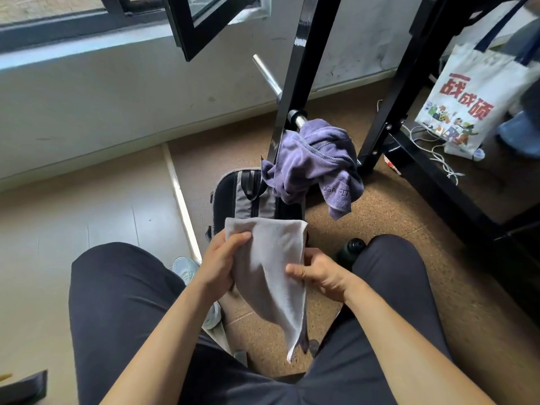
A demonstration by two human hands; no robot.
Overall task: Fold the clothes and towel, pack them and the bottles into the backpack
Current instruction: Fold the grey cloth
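Left hand (222, 258), right hand (318, 276) each grip grey towel (271, 276), backpack (242, 197) half hidden, bottle (352, 247) behind knee (394, 258)

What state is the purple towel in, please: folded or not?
Unfolded: the purple towel hangs crumpled over the metal bar, with one corner dangling loose.
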